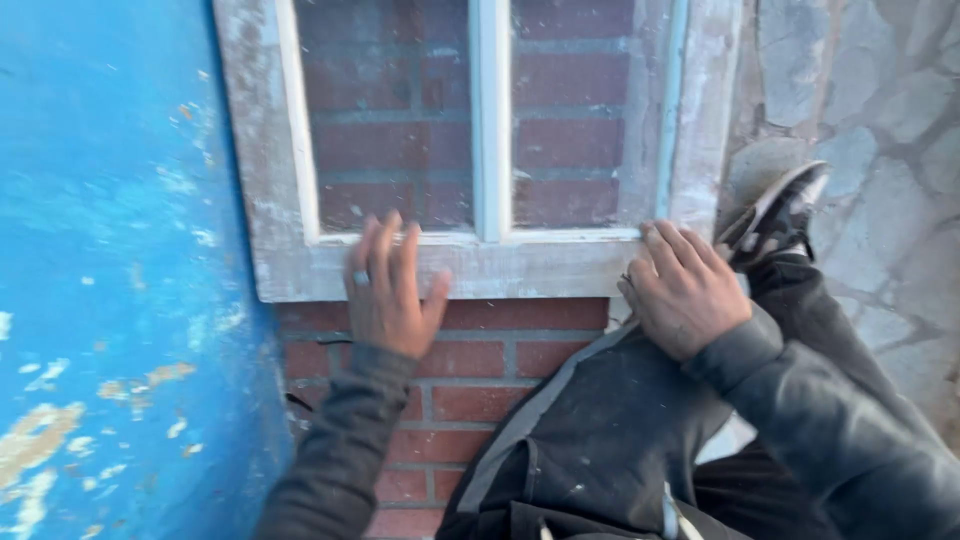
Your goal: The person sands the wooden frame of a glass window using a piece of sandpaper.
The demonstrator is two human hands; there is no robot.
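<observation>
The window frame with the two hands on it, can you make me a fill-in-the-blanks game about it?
1. Both hands rest on the bottom rail of an old white window frame lying on a floor of red ____.
2. The left hand wears a ____ on one finger.
3. Beside the left hand stands a big peeling ____ surface.
4. The right hand is next to a dark ____.

Missing words: bricks; ring; blue; shoe
</observation>
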